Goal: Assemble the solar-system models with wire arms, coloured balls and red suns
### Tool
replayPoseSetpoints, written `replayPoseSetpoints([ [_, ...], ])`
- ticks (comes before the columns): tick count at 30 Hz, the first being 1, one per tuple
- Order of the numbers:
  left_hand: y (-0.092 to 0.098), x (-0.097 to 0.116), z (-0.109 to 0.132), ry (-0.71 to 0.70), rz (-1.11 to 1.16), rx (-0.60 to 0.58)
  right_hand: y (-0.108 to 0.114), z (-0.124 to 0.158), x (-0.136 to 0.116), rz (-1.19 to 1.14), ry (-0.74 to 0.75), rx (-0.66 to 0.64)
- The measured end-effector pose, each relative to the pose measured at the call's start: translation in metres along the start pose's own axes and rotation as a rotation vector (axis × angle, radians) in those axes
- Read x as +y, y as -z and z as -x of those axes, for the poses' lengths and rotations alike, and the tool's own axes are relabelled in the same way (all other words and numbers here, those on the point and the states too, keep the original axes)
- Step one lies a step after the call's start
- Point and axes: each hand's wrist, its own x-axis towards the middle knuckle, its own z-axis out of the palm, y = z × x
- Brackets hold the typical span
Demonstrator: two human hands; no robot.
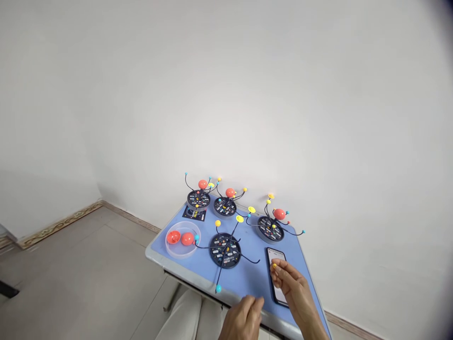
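Note:
My right hand (294, 289) pinches a small yellow ball (274, 266) between thumb and fingertip, above a phone (278, 278). Near the table's front edge, my left hand (244, 317) is closed with fingers curled; whether anything is inside is hidden. Ahead of my hands stands a solar system model (225, 250) with a round black printed base and bent black arms. An orange ball (217, 223), a yellow ringed ball (239, 219) and blue balls (218, 288) sit on some arm ends. Other arm ends are bare, and no red ball is at its centre.
Three similar models with red centre balls, one at left (198, 199), one in the middle (225, 206) and one at right (270, 229), line the back of the blue table (253, 278). At left, a clear dish (182, 255) holds two red half-shells (173, 237). A wall (269, 118) rises behind.

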Motion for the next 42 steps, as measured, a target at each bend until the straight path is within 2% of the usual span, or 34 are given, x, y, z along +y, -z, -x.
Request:
replayPoseSetpoints([
  [5, 0.000, 0.005, -0.053, 0.213, -0.087, -0.042, 0.000, -0.008, 0.004, 0.148, 0.028, 0.017],
  [8, 0.004, 0.003, -0.071, 0.298, -0.099, -0.114, -0.004, -0.013, 0.008, 0.125, 0.005, -0.004],
  [12, 0.006, -0.003, -0.085, 0.326, -0.098, -0.159, -0.006, -0.018, 0.013, 0.104, -0.016, -0.009],
  [23, -0.001, -0.015, -0.090, 0.269, -0.040, -0.119, -0.007, -0.029, 0.019, 0.182, -0.018, -0.034],
  [42, -0.002, -0.015, -0.090, 0.279, -0.057, -0.091, -0.008, -0.035, 0.018, 0.395, 0.058, -0.049],
])
